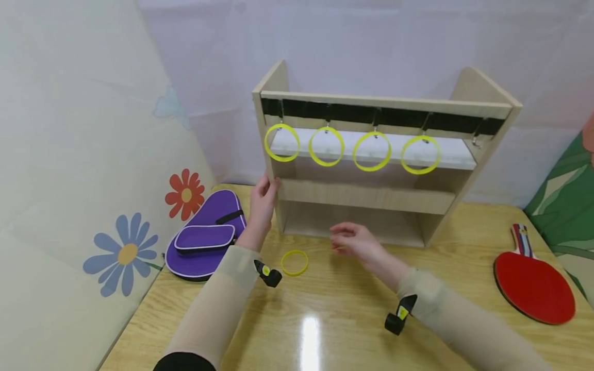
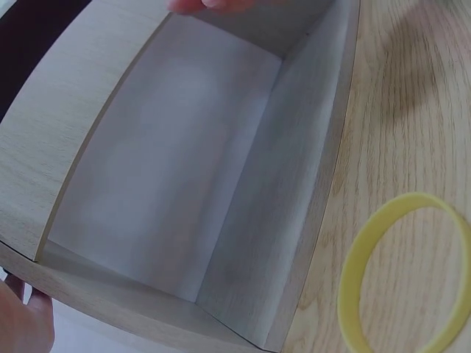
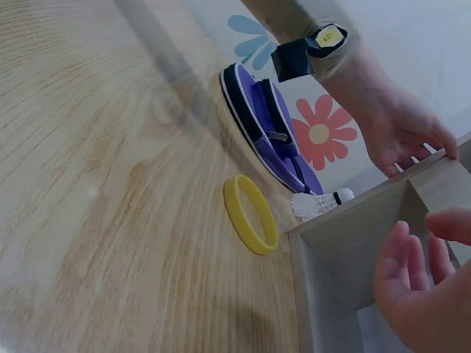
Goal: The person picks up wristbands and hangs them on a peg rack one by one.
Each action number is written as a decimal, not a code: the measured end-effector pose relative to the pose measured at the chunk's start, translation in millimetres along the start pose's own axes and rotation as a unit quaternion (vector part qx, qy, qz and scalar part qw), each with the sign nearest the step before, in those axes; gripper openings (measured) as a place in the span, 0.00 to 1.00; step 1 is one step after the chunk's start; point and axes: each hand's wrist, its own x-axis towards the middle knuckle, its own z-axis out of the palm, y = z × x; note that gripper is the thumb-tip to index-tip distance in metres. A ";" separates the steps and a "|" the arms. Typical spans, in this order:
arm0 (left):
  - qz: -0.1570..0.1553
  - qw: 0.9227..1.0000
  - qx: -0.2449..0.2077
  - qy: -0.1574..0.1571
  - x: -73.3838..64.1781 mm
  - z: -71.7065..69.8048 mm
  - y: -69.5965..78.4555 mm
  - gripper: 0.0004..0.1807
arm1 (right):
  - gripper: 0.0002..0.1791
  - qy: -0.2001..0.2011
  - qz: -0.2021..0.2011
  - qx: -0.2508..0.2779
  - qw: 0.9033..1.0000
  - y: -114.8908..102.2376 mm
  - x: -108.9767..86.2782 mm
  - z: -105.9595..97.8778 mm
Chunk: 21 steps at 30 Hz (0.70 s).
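My left hand (image 1: 263,203) grips the left side panel of a wooden shelf (image 1: 366,197), its thumb at the front edge. Several yellow rings (image 1: 327,146) hang from hooks along the black strip on the shelf's top rail; the far-right hook (image 1: 474,141) bears no ring. Another yellow ring (image 1: 294,263) lies flat on the table between my hands, just in front of the shelf; the left wrist view shows this ring (image 2: 353,287) beside the shelf's base. In front of the lower compartment, my right hand (image 1: 355,241) hovers with loosely bent fingers and holds nothing.
On the left lies a purple paddle case (image 1: 204,264) against the flowered wall. A white shuttlecock (image 3: 313,204) sits between this case and the shelf. To the right, a red table tennis paddle (image 1: 533,286) rests on the wooden table (image 1: 352,330).
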 end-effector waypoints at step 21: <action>0.008 1.000 -0.002 0.009 0.3 2.4 -1.4 0.26 | 0.23 -0.016 0.027 -0.012 0.999 32.6 20.1 28.8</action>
